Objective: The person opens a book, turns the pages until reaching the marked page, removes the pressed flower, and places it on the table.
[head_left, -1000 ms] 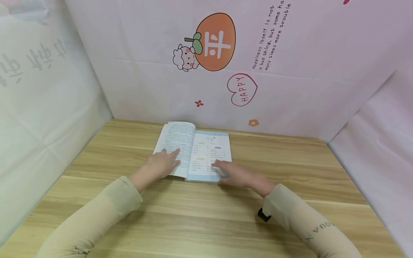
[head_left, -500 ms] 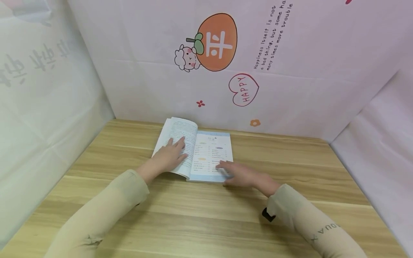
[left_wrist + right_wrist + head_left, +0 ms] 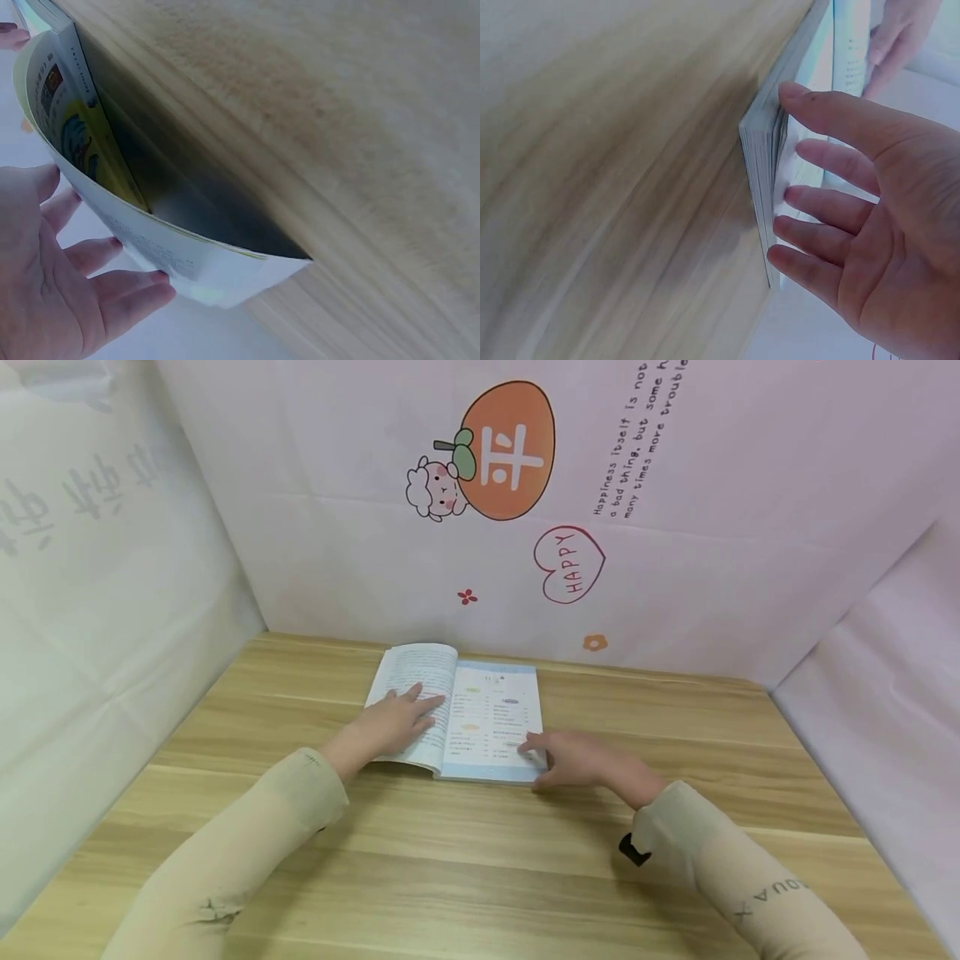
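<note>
An open book lies near the back of the table, its right page showing short printed lines and small coloured ovals. My left hand rests on the left page with fingers spread and straight. In the left wrist view, the left leaves bow up off the wood, with a yellow and blue cover beneath them. My right hand is at the lower right corner of the right page, its fingertips touching the paper. In the right wrist view, its thumb lies at the edge of the page block.
The book lies on a wood-grain table. A printed white cloth stands as a wall close behind it, with more white cloth at the left and right sides. A dark band shows below the right sleeve.
My left hand has moved right across the left page, toward the spine. The raised left leaves have come down a little. My right hand has slid right, to the page's outer edge.
</note>
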### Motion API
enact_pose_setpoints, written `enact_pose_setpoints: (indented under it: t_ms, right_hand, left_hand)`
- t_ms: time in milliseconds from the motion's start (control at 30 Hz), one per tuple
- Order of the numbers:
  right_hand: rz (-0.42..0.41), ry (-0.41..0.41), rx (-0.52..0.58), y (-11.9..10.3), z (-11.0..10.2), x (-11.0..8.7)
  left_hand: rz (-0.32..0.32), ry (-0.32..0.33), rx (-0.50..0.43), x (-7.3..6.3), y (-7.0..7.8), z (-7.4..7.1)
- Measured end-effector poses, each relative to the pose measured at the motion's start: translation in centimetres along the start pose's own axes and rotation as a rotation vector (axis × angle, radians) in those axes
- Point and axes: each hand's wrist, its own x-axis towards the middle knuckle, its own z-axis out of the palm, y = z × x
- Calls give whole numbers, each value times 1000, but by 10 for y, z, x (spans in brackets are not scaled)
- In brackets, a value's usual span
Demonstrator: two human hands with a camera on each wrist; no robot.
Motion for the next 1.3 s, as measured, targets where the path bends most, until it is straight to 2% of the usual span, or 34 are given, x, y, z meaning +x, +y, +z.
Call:
enact_pose_setpoints:
  t_ms: [400,733,933,1100,1167,1300]
  right_hand:
    - [-26,-31,-45,4,-6,-2]
    - [-61,-21,-29,6,-6,-6]
    - [-73,14,-46,7,-2,-6]
    - [-83,83,-88,10,-1,1]
    - [-93,124,-129,12,-1,4]
    - [-23,175,-155,14,-2,9]
  left_hand:
    - [-3,-59,-84,-6,-8,1]
    - [-36,-78,-97,-2,-8,6]
    - [-38,-2,-69,3,-9,10]
    - [-2,67,-49,16,-8,11]
    - [13,74,-52,22,-7,11]
    - [1,47,-58,33,-4,11]
